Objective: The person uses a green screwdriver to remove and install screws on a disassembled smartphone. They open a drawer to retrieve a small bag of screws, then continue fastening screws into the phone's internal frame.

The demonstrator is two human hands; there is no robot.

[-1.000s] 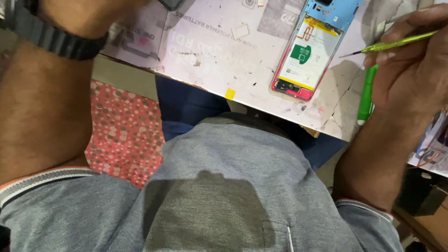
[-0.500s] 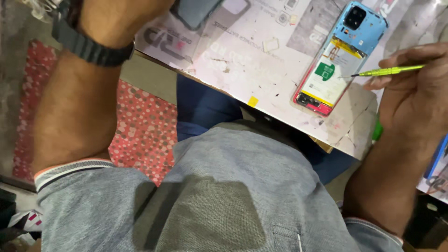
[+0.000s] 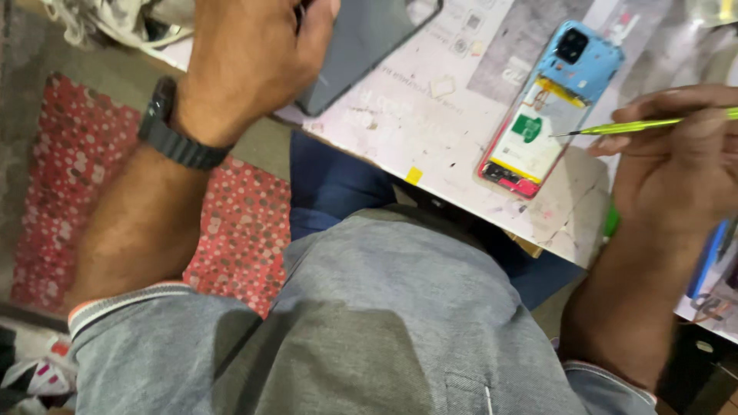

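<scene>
An opened phone with a blue frame, red lower edge and exposed battery lies on the worn white worktop. My right hand grips a thin yellow-green tool, its dark tip hovering just right of the phone's middle. My left hand, with a black wristwatch on the wrist, is closed on the edge of a dark grey flat panel lying at the worktop's upper left.
The worktop's front edge runs diagonally above my lap. A red dotted mat covers the floor at left. A blue-handled tool lies at the right edge. Crumpled cloth sits at top left.
The view has tilted down and left, showing more of the worktop. My left hand has come into sight gripping the dark panel. The tool tip stays beside the phone.
</scene>
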